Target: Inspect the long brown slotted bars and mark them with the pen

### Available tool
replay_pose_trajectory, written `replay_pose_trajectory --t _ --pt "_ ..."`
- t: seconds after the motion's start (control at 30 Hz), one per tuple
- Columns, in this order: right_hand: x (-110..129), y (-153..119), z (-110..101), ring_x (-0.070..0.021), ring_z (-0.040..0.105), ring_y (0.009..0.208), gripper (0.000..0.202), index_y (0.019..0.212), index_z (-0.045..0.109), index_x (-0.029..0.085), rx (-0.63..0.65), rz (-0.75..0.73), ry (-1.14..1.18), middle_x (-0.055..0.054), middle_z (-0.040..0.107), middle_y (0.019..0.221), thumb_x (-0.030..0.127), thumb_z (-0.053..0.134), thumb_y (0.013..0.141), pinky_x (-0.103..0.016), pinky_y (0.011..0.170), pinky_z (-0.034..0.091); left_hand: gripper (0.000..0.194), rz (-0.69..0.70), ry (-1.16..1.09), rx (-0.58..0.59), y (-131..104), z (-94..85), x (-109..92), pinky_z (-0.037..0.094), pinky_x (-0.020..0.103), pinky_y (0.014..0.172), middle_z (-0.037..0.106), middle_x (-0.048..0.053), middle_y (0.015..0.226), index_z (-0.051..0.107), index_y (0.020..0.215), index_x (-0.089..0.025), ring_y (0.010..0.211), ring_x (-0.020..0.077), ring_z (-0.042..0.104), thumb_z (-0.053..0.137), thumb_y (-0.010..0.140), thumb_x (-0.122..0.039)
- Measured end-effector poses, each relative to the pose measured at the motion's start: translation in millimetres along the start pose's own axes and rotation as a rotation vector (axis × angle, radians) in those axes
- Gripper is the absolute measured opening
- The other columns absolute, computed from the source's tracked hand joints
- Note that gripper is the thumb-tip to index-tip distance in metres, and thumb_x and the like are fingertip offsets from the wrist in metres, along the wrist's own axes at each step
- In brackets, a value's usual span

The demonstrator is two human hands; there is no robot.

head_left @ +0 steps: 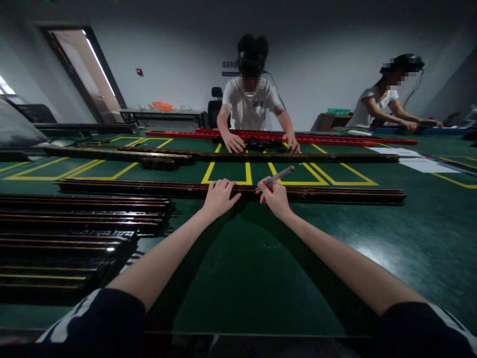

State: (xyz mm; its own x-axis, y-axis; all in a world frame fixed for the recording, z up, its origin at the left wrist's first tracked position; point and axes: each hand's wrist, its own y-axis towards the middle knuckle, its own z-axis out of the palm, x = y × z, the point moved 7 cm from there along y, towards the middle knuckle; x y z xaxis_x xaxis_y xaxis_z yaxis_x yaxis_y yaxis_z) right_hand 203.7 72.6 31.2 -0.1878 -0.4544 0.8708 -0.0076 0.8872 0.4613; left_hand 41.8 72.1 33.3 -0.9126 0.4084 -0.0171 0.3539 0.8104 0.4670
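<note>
Table: green (231, 288), its bare top nearest the viewer.
Stack: dark bars (74, 243) at near left, lying roughly crosswise.
Left hand: (219, 200) unclenched, grasping nothing, fingers spread over the near bar's middle.
Right hand: (276, 199) closed around a pen-like tool (282, 175), beside the bar's middle; whether the tip touches cannot be told.
Near bar: (335, 194) dark, lying flat just beyond the wrists; long axis left to right, the right end slightly lower in view. Which end is its front cannot be told.
Handling: probably best with the left fingers pressing lightly close to the tool, the bar square to the body, and the tip guided slowly, clear of the fingertips.
Far bar: (316, 157) roughly parallel, beyond yellow markings (248, 174).
Co-worker: (249, 107) opposite, both hands low over dark parts (263, 144), near red rails (372, 140).
</note>
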Motion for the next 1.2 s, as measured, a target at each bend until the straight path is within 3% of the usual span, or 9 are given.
replay_pose_trajectory --t 0.4,1.2 --pt "-0.3 0.6 1.4 -0.0103 0.055 0.045 0.04 0.078 0.054 0.018 0.043 -0.017 -0.007 -0.003 0.063 0.07 0.058 0.056 0.081 -0.024 0.04 0.045 0.035 -0.015 0.044 -0.009 -0.3 -2.0 -3.3 0.039 0.044 0.094 0.064 0.013 0.112 0.059 0.115 -0.015 0.105 0.0281 0.056 0.044 0.09 -0.034" --pt "3.1 -0.4 1.5 -0.0099 0.054 0.042 0.044 0.077 0.054 0.017 0.012 -0.007 -0.001 -0.004 0.065 0.07 0.061 0.057 0.078 -0.023 0.039 0.044 0.036 0.006 0.071 -0.075 -3.1 -1.8 -4.1 0.035 0.046 0.099 0.064 0.012 0.116 0.058 0.119 -0.014 0.108 0.0277 0.055 0.039 0.089 -0.022"
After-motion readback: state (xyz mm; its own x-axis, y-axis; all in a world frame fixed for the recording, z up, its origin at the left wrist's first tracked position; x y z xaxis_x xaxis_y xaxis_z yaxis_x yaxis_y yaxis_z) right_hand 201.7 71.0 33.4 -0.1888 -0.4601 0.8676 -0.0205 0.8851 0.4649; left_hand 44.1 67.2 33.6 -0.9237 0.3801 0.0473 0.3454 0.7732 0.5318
